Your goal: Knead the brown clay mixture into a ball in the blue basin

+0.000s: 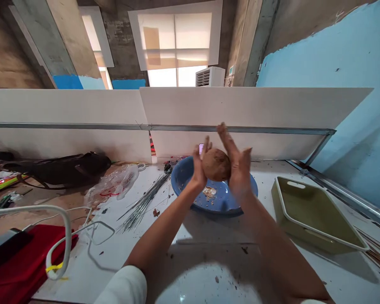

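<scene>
A round brown ball of clay (pixel 216 164) is held up between my two palms, above a blue basin (pixel 247 196). On the ball's left side lies my left hand (pixel 200 166), its fingers pointing up and partly behind the ball. My right hand (pixel 239 166) presses the other side with its palm, fingers stretched upward and thumb apart; its wrist is slightly blurred. Both hands have brown smears. Wet brown residue (pixel 209 192) and small crumbs lie on the basin's floor.
To the right stands an olive-green tub (pixel 319 236) with a white rim. On the left are thin metal wires (pixel 145 200), a clear plastic bag (pixel 114 185), a black bag (pixel 63 169), a red item (pixel 34 261) and a white curved tube (pixel 68 236). A white panel (pixel 240 105) borders the table behind.
</scene>
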### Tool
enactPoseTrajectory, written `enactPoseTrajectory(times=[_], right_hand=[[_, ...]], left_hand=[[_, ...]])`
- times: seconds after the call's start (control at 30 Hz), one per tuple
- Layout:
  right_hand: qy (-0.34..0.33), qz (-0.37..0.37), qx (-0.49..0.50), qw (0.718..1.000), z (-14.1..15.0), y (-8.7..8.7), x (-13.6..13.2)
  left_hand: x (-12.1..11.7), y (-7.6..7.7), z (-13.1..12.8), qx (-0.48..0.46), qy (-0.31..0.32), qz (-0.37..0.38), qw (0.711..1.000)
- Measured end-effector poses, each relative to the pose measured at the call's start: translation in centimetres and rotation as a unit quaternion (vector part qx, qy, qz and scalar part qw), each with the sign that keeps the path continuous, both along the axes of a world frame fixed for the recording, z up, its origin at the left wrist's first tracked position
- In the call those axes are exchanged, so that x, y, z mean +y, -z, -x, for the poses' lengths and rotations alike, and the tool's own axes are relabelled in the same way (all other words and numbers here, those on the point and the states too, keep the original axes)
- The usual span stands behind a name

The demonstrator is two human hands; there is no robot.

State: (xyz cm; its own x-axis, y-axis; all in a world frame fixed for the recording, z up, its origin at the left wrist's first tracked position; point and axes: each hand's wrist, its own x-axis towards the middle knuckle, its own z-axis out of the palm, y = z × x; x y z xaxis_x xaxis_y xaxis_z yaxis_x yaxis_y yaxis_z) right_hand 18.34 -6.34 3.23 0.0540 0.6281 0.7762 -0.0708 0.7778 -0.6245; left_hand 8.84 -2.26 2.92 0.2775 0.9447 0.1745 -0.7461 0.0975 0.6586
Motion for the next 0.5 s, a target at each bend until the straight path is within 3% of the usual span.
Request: enactPoseTrajectory(times=[0.1,0.2,0.33,0.43,0.5], right_hand=[[0.010,0.025,0.031,0.999,-3.1,-0.9,1.5],[-0.011,0.078,0.040,0.996,-3.9,-0.2,3.4],[-0.124,0.172,0.089,0.973,0.1,2.5,4.5],[-0.105,0.148,0.092,0.979,3.1,3.3,3.4],[-0.081,0.106,0.086,0.987,3.6,2.6,1.9]], left_hand=[[-1.5,0.8,-2.0,0.022,0.044,-0.002,0.999],[-3.2,-0.1,-1.5,0.010,0.053,0.001,0.999],[-3.8,-2.7,1.9,-0.028,-0.041,0.002,0.999],[-2.8,-3.5,3.6,-0.035,-0.118,-0.014,0.992],[-1.8,-3.1,3.4,-0.041,-0.132,-0.020,0.990]])
